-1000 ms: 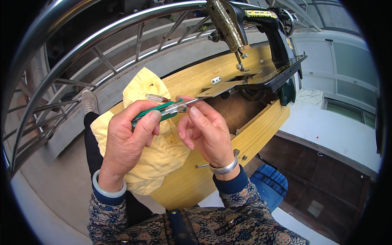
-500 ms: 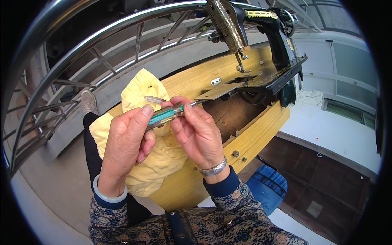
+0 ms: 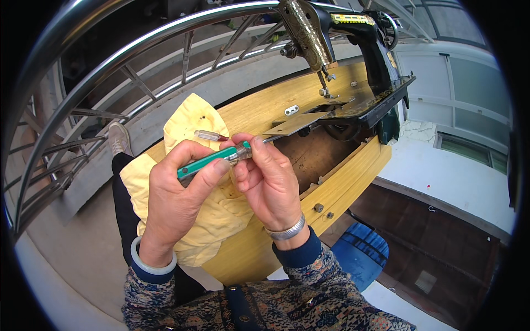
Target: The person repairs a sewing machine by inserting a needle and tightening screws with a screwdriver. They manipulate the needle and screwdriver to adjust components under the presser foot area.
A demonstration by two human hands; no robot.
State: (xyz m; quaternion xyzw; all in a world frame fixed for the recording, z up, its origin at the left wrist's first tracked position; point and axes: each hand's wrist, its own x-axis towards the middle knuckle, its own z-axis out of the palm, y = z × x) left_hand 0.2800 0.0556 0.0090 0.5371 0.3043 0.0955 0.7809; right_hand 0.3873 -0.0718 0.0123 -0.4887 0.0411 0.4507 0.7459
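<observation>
Both hands hold a screwdriver with a green handle (image 3: 200, 165), tilted up to the right above the cloth. My left hand (image 3: 176, 201) is closed around the handle, thumb lying along it. At the collar end, my right hand (image 3: 271, 190) pinches the screwdriver where a ribbed metal part shows; the thin shaft sticks out past its fingers toward the slide plate (image 3: 295, 124) of a black sewing machine (image 3: 381, 71). A smaller screwdriver with a clear handle (image 3: 208, 135) lies on a yellow cloth (image 3: 194, 113) behind my hands.
The machine stands on a yellow wooden table (image 3: 353, 175) with an open cavity (image 3: 317, 157) in front of it. Two small metal parts, one a round knob (image 3: 318, 208), lie near the table's front edge. A metal railing (image 3: 182, 30) runs behind; a blue stool (image 3: 360, 254) is below right.
My left hand has shifted its grip and turned, so the handle's solid green side now shows. My right hand keeps its pinch at the collar, nearly in place.
</observation>
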